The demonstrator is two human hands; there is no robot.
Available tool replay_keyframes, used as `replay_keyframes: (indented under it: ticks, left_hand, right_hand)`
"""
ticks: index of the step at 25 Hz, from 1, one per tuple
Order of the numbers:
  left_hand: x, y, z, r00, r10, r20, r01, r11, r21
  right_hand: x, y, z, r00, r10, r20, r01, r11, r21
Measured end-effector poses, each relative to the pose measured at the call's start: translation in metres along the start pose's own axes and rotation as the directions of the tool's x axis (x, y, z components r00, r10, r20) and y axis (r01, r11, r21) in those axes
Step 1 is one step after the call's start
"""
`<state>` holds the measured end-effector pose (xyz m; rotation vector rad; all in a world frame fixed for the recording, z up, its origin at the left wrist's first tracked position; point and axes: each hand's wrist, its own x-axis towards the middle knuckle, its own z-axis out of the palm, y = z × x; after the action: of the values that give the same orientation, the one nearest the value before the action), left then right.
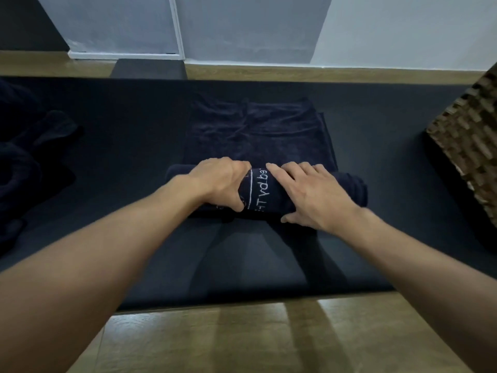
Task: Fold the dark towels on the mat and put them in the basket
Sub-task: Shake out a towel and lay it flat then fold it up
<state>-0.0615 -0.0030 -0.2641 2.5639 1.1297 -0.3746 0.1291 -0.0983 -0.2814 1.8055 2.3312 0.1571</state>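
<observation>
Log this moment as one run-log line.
stage: rolling towel on mat | left hand: on roll | right hand: on roll | basket: right | unfolded pile: left

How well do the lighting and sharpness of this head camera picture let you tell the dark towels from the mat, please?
Head view: dim, dark-on-dark; the rolled towel barely separates from the mat, only its white lettering stands out. The left hand and right hand are slightly soft. Wide-angle bending curves the mat's edges; the basket is cropped.
</observation>
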Motion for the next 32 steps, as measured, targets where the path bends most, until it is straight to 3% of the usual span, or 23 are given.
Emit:
replay_keyframes:
  ticks: [2,3,4,5,7,9,11,14,16,17,19,21,23,25,27,29,31,32]
  left_hand:
    - [0.012,0.000,-0.012,0.984,-0.054,0.169,0.067,0.995,-0.072]
    - [0.011,0.001,-0.014,0.980,-0.075,0.183,0.088,0.994,-0.065]
    - [0.007,0.005,-0.010,0.987,-0.093,0.132,0.094,0.996,-0.005]
    - [0.001,0.008,0.001,0.996,-0.087,-0.005,0.087,0.990,0.110]
    - [-0.016,0.019,0.030,0.946,0.010,-0.325,0.119,0.920,0.374]
    - [-0.023,0.023,0.042,0.905,0.051,-0.423,0.146,0.895,0.421]
    - [-0.015,0.019,0.023,0.961,0.023,-0.276,0.069,0.945,0.319]
    - [0.012,0.009,-0.013,0.997,-0.036,0.063,0.034,0.999,0.039]
    - [0.026,0.010,-0.025,0.974,-0.100,0.204,0.102,0.995,0.003]
    - [0.027,0.013,-0.025,0.973,-0.114,0.199,0.113,0.993,0.016]
    - [0.014,0.013,-0.010,0.996,-0.093,0.006,0.091,0.982,0.166]
    - [-0.007,0.012,0.019,0.948,0.041,-0.316,0.095,0.910,0.404]
    - [-0.016,0.011,0.032,0.902,0.131,-0.412,0.093,0.872,0.480]
    - [-0.009,0.007,0.016,0.949,0.113,-0.294,-0.001,0.935,0.355]
    - [0.005,0.002,-0.006,0.994,0.061,-0.088,-0.051,0.993,0.105]
    - [0.018,-0.004,-0.027,0.992,0.005,0.126,-0.001,0.999,-0.038]
    - [0.022,0.000,-0.030,0.980,-0.041,0.192,0.054,0.997,-0.059]
    - [0.018,0.003,-0.024,0.989,-0.061,0.135,0.061,0.998,0.002]
  right_hand:
    - [0.002,0.001,0.003,0.999,0.020,-0.031,-0.021,0.999,-0.025]
    - [0.008,0.003,0.001,1.000,0.008,-0.008,-0.008,1.000,0.026]
    - [0.014,0.006,-0.003,1.000,-0.011,0.012,0.009,0.995,0.104]
    - [0.018,0.011,-0.007,0.998,-0.021,0.056,0.008,0.978,0.208]
    - [0.028,0.022,-0.019,0.964,-0.027,0.265,-0.100,0.885,0.454]
    - [0.036,0.025,-0.027,0.893,-0.077,0.442,-0.207,0.804,0.558]
    - [0.034,0.019,-0.028,0.898,-0.037,0.439,-0.183,0.875,0.448]
    - [0.012,0.002,-0.010,0.995,0.070,0.071,-0.074,0.995,0.060]
    - [0.007,-0.005,-0.003,0.994,0.103,-0.026,-0.103,0.995,0.019]
    - [0.011,-0.004,-0.006,0.993,0.115,-0.007,-0.114,0.991,0.069]
    - [0.025,0.006,-0.015,0.989,0.103,0.107,-0.129,0.952,0.276]
    - [0.038,0.020,-0.028,0.949,0.058,0.309,-0.198,0.874,0.444]
    - [0.043,0.024,-0.033,0.894,0.018,0.448,-0.244,0.857,0.454]
    - [0.037,0.011,-0.031,0.909,0.080,0.409,-0.231,0.913,0.336]
    - [0.020,-0.004,-0.021,0.974,0.165,0.154,-0.187,0.971,0.146]
    - [0.010,-0.012,-0.013,0.988,0.155,-0.011,-0.155,0.988,0.029]
    - [0.017,-0.006,-0.015,0.993,0.116,0.003,-0.116,0.990,0.075]
    - [0.022,-0.001,-0.019,0.994,0.094,0.049,-0.100,0.984,0.147]
